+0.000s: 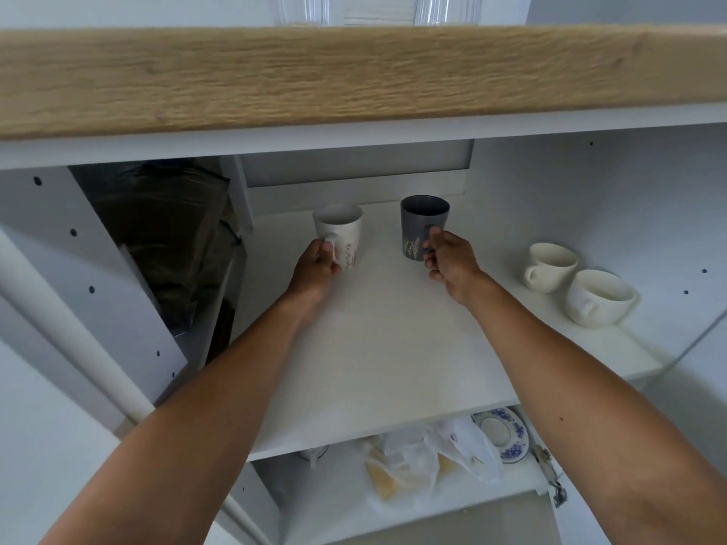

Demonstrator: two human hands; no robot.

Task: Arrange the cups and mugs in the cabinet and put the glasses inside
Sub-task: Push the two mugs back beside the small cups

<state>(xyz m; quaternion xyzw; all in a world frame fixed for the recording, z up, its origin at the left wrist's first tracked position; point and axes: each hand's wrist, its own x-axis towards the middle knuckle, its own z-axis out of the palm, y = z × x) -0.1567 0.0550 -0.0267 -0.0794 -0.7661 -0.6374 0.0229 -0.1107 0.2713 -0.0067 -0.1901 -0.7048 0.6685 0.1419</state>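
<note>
A white mug [341,230] with a plant print stands at the back of the white cabinet shelf [373,348]. My left hand [318,266] grips its handle. To its right stands a dark grey mug [420,222] with a similar print, and my right hand [452,259] holds its handle. Two cream cups [550,265] [598,297] sit at the shelf's right side, apart from my hands. On the wooden countertop [354,80] above, two clear glasses [301,9] [448,9] are partly cut off by the frame's top.
A dark bag [169,238] fills the compartment left of the shelf. The lower shelf holds plastic bags [425,462] and a blue-and-white saucer [501,430]. A door hinge [550,477] sticks out at the lower right. White cabinet walls close in both sides.
</note>
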